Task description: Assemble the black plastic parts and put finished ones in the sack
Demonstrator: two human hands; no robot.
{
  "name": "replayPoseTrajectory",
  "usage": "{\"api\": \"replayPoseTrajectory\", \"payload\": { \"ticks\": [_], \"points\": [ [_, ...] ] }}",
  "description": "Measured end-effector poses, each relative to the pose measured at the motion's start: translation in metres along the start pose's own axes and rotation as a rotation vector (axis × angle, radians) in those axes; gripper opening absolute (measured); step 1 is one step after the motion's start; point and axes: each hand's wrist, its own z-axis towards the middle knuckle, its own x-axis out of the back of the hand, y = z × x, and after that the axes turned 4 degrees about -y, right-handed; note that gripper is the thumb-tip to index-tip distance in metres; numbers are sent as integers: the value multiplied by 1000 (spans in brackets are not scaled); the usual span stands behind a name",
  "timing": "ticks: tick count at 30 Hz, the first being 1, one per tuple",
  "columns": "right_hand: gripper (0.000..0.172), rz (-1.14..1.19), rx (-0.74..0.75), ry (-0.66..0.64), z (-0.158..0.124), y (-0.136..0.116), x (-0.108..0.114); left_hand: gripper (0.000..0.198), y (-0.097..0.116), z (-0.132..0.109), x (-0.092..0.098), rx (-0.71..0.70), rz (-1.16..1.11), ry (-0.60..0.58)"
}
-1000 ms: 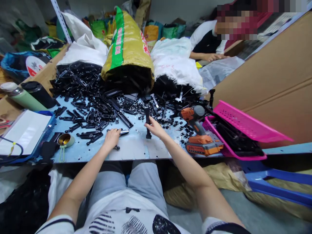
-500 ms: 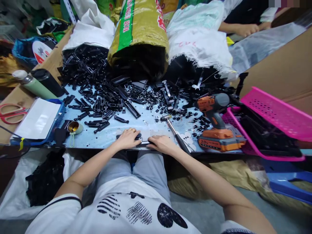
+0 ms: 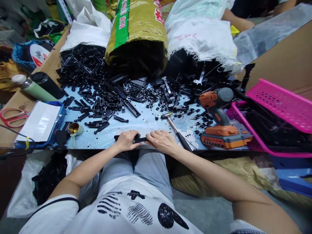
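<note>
Both hands are at the table's front edge, in front of my body. My left hand point(image 3: 127, 140) is closed on a black plastic part point(image 3: 139, 140), whose dark ends show on either side of the fingers. My right hand point(image 3: 161, 141) has its fingers curled round the right end of the same part. A hammer point(image 3: 176, 130) lies just right of my right hand, beside some white discs point(image 3: 191, 138). Beyond the hands lies a single black link piece point(image 3: 121, 119), near a heap of similar black pieces point(image 3: 99, 104).
An orange cordless drill point(image 3: 219, 122) stands at the right, beside a pink basket point(image 3: 273, 151) of black parts. Open sacks point(image 3: 141, 26) line the back. A small metal cup point(image 3: 75, 129), bottles point(image 3: 36, 89) and scissors point(image 3: 14, 117) are at left. Another person's arm point(image 3: 236, 21) shows upper right.
The black part between my hands now shows more, and my right hand's fingers are more curled. The other person's arms at the upper right have shifted. The view has moved slightly.
</note>
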Motion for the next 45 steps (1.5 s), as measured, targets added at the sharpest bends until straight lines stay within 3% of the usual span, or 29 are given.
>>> {"api": "replayPoseTrajectory", "payload": {
  "ticks": [3, 5, 9, 12, 15, 17, 19, 21, 23, 26, 29, 32, 35, 40, 45],
  "points": [
    [39, 43, 2, 24, -1, 9, -15, 49, 5, 9, 3, 25, 42, -112],
    [38, 62, -33, 55, -6, 15, -31, 52, 12, 27, 5, 3, 63, -179],
    [37, 135, -99, 154, -19, 33, -48, 34, 27, 100, -3, -7, 59, -84],
    [35, 189, -277, 285, -16, 62, -46, 24, 36, 156, -18, 104, 42, -111],
    [31, 190, -495, 343, 9, 98, -42, 16, 39, 177, -26, 139, 33, -139],
    [28, 166, -581, 285, 35, 118, -42, 16, 34, 166, -19, 163, 20, -69],
    [25, 132, -649, 186, 63, 129, -44, 15, 22, 140, -3, 218, -103, 76],
    [24, 115, -708, 85, 84, 133, -47, 11, 4, 103, 19, 330, -382, 248],
    [24, 136, -728, 38, 94, 132, -47, 13, -13, 64, 38, 498, -748, 336],
    [23, 237, -660, 189, 87, 121, -38, 26, -31, 13, 49, 658, -1213, 336],
    [22, 460, -488, 343, 62, 98, -20, 37, -35, -16, 42, 708, -1399, 290],
    [21, 712, -306, 296, 39, 67, -5, 38, -34, -25, 34, 728, -1406, 278],
    [20, 813, -223, 254, 28, 41, -2, 33, -33, -24, 32, 740, -1351, 272],
    [16, 746, -132, 221, 32, 22, -13, 26, -33, -21, 31, 725, -1212, 233],
    [17, 548, -52, 180, 31, 19, -12, 24, -36, -17, 21, 681, -1080, 282]
  ]
}}
